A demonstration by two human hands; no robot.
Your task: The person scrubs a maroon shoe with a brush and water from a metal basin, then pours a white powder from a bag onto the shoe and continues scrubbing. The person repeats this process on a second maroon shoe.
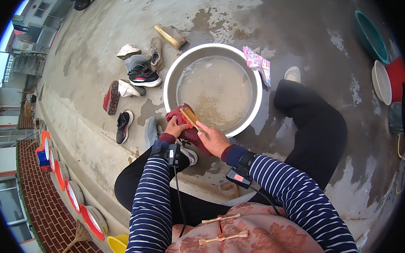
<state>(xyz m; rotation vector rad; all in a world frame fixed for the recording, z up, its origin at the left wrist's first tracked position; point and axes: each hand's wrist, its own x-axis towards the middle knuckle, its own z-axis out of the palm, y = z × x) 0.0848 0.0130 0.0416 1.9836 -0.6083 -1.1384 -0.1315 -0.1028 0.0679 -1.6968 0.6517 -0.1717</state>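
My left hand (175, 128) grips a dark red shoe (200, 141) by its upper end, over the near left rim of a wide metal basin (171, 73). In my right hand (214, 138) is a wooden-backed scrubbing brush (188, 115), its orange bristles against the shoe. Cloudy brownish water (218, 91) lies in the basin. A pink and white plastic packet (258, 63) rests over the basin's right rim.
Several shoes lie left of the basin, among them a black sneaker (124, 126), a red shoe (111, 98) and a grey one (151, 132). A tan shoe (172, 36) lies beyond. At right are a green basin (371, 37) and a white basin (381, 82); a yellow basin (117, 246) sits lower left.
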